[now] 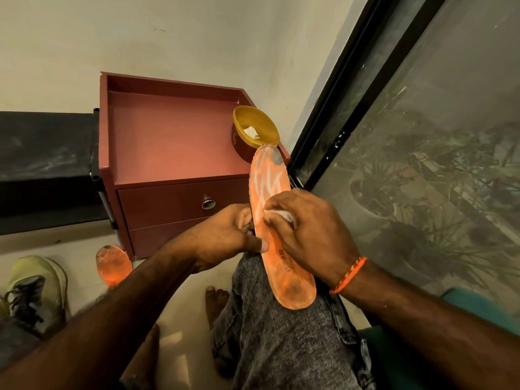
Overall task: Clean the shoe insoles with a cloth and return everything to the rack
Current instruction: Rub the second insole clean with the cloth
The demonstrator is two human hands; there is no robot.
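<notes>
Biggest thing in my feed is the red cabinet against the wall, with a raised rim round its top and a drawer with a round knob on the front. On its top, at the front right corner, sits a yellow bowl with a bit of white stuff in it (can't tell what).

Next, the knee in grey jeans, which carries the orange insole. The insole lies lengthwise along the thigh, heel end toward me, toe end tipped up and just reaching the bowl. It's smudged grey at both ends.

Left hand has its grip clamped on the insole's left edge, thumb on top. Right hand pinches a small white cloth against the middle of the insole, grip closed on the cloth. Orange thread band on that wrist.

Down on the floor at bottom left: a pale green sneaker, and just beside it the second orange insole, partly hidden behind the left forearm.
</notes>
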